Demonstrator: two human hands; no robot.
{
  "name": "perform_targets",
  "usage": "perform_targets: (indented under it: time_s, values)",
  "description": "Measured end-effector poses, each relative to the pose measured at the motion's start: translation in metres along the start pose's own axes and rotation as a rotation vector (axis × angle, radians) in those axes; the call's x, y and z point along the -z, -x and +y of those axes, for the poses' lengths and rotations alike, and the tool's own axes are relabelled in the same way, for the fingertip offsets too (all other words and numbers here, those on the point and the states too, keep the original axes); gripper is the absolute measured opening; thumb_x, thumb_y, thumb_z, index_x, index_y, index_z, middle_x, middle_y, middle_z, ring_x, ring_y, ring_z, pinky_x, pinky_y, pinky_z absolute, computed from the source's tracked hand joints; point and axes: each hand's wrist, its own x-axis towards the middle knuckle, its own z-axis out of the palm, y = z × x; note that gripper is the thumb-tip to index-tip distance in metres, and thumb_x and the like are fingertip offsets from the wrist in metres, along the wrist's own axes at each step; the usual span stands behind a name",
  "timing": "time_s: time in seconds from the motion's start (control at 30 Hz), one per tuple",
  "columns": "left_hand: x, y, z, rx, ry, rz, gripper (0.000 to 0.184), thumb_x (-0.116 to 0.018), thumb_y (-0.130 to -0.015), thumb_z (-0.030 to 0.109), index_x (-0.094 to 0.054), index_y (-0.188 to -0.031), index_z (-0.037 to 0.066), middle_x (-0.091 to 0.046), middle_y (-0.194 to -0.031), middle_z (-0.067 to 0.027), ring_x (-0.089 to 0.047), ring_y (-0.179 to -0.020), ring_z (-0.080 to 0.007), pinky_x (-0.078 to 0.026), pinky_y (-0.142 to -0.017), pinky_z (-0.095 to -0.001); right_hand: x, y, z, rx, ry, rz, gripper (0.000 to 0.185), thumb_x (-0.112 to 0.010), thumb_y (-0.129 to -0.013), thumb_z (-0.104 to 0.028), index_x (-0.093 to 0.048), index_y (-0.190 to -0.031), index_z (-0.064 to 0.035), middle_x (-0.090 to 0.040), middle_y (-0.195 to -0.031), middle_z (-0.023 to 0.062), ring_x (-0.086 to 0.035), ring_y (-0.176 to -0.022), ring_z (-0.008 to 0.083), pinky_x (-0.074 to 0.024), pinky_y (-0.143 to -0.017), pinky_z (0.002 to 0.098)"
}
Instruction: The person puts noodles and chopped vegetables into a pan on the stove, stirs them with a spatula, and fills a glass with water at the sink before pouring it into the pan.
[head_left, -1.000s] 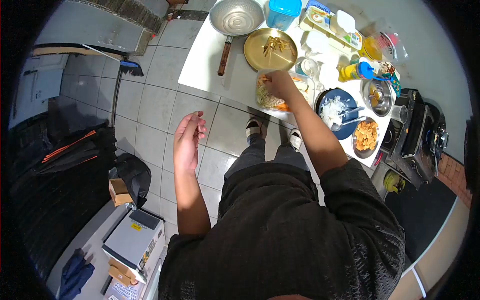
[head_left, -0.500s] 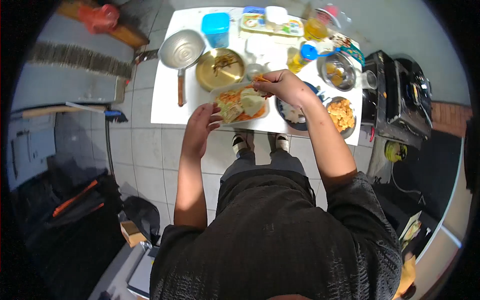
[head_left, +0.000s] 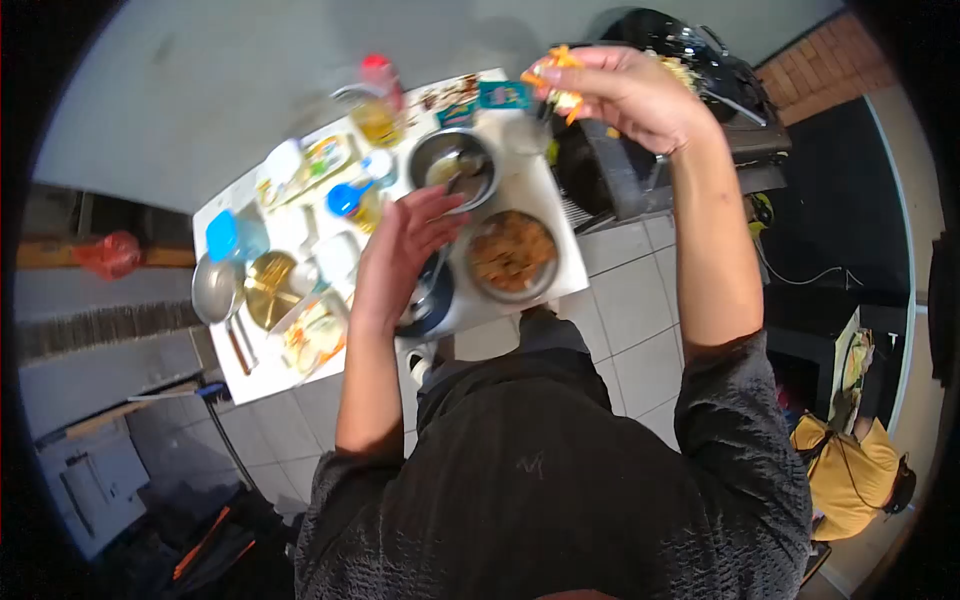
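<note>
While the right hand point(head_left: 630, 95) rides high beside the stove point(head_left: 745, 140), we have its thumb and fingers pinched firmly together on a small bunch of shredded vegetables point(head_left: 564, 58), orange and pale strips poking out past the fingertips. There is the dark pan point(head_left: 650, 22), just behind that hand, pale food point(head_left: 676, 70) showing at its side and a metal utensil point(head_left: 738, 108) sloping out!

Over to the left hand point(head_left: 412, 245): it hangs above the white table point(head_left: 540, 185), fingers loosely spread and a little bent, holding nothing that we can see. We spot the steel bowl point(head_left: 420, 160) just beyond those fingertips, the bowl of brown-orange pieces point(head_left: 512, 255) to their right, and the dark blue plate point(head_left: 437, 308) partly hidden below the palm.

Away on the left, we find the vegetable container point(head_left: 315, 338) near the front edge, beside the golden plate point(head_left: 262, 300), its contents blurred.
</note>
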Motion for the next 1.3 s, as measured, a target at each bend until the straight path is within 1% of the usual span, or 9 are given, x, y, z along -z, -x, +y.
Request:
perform_targets:
  time_s: [0.23,0.27,0.4,0.47,0.5,0.57,1.07,1.13,1.3]
  values:
    - [-0.091,-0.069,-0.046,0.029,0.117,0.091,0.052,-0.029,-0.103,0.041,-0.048,-0.126,-0.002,-0.06,-0.118,-0.0174,-0.061,-0.105,-0.024,-0.046,-0.091,-0.0336,0.26,-0.006,-0.018,0.007,0.469,0.333,0.028,-0.067,-0.088,-0.03,-0.068,-0.104,-0.0066,-0.065,-0.086,-0.0027,-0.052,-0.063,-0.001,-0.0442,-0.059,0.0096]
    - [-0.1,-0.075,-0.048,0.023,0.106,0.108,0.051,-0.031,-0.103,0.041,-0.049,-0.125,-0.002,-0.06,-0.117,-0.0161,-0.061,-0.103,-0.0224,-0.046,-0.089,-0.0321,0.287,-0.008,-0.02,-0.129,0.593,0.451,0.027,-0.066,-0.089,-0.029,-0.068,-0.103,-0.0065,-0.063,-0.083,-0.0038,-0.049,-0.061,0.0006,-0.0449,-0.057,0.0133]
    - [-0.12,-0.091,-0.054,0.051,0.061,0.245,0.052,-0.034,-0.102,0.043,-0.049,-0.125,-0.001,-0.061,-0.113,-0.014,-0.061,-0.1,-0.021,-0.045,-0.085,-0.0306,0.399,-0.058,0.033,-0.069,0.629,0.499,0.028,-0.066,-0.089,-0.029,-0.068,-0.103,-0.0045,-0.063,-0.078,-0.0017,-0.055,-0.067,0.0026,-0.0491,-0.06,0.0201]
    - [-0.124,-0.095,-0.055,0.062,0.036,0.284,0.051,-0.035,-0.102,0.043,-0.049,-0.125,-0.001,-0.061,-0.113,-0.0133,-0.06,-0.099,-0.0207,-0.045,-0.084,-0.0304,0.431,-0.075,0.046,-0.063,0.813,0.496,0.028,-0.066,-0.089,-0.026,-0.068,-0.103,-0.0026,-0.067,-0.079,0.0047,-0.063,-0.074,0.0113,-0.0517,-0.068,0.0263]
    - [-0.126,-0.099,-0.053,0.074,0.017,0.303,0.051,-0.035,-0.102,0.042,-0.049,-0.125,-0.001,-0.061,-0.112,-0.0126,-0.06,-0.098,-0.0203,-0.045,-0.083,-0.0303,0.418,-0.066,0.036,-0.066,0.8,0.512,0.028,-0.066,-0.089,-0.026,-0.068,-0.103,-0.0026,-0.067,-0.079,0.0047,-0.063,-0.074,0.0113,-0.0517,-0.068,0.0263]
    - [-0.131,-0.104,-0.053,0.05,-0.04,0.347,0.048,-0.039,-0.101,0.039,-0.049,-0.124,-0.001,-0.061,-0.111,-0.0111,-0.059,-0.096,-0.0192,-0.043,-0.082,-0.0306,0.356,-0.038,-0.009,-0.173,1.324,0.732,0.031,-0.063,-0.084,-0.034,-0.07,-0.098,-0.0063,-0.066,-0.095,0.0221,-0.063,-0.09,0.0406,-0.0502,-0.078,0.0443]
    - [-0.157,-0.121,-0.067,0.066,-0.011,0.379,0.045,-0.043,-0.1,0.037,-0.05,-0.125,0.0,-0.061,-0.111,-0.0116,-0.059,-0.096,-0.0194,-0.044,-0.082,-0.031,0.393,-0.043,0.009,-0.152,1.297,0.602,0.028,-0.066,-0.08,-0.024,-0.069,-0.102,-0.0072,-0.066,-0.097,0.0227,-0.063,-0.095,0.0379,-0.0502,-0.084,0.0419]
    - [-0.159,-0.118,-0.067,0.076,-0.012,0.396,0.045,-0.044,-0.1,0.037,-0.05,-0.126,0.0,-0.061,-0.111,-0.0116,-0.059,-0.096,-0.0193,-0.043,-0.082,-0.0308,0.431,-0.058,0.045,0.102,1.295,0.527,0.026,-0.065,-0.088,-0.023,-0.069,-0.106,-0.0054,-0.071,-0.087,0.0123,-0.068,-0.081,0.0232,-0.0515,-0.076,0.0335]
    - [-0.171,-0.109,-0.064,0.064,-0.071,0.414,0.045,-0.046,-0.099,0.035,-0.05,-0.125,-0.001,-0.062,-0.11,-0.0116,-0.06,-0.095,-0.0183,-0.043,-0.082,-0.03,0.438,-0.063,0.062,0.058,1.292,0.587,0.026,-0.061,-0.088,-0.026,-0.069,-0.109,-0.0121,-0.069,-0.097,0.0167,-0.066,-0.091,0.0344,-0.0506,-0.081,0.0391]
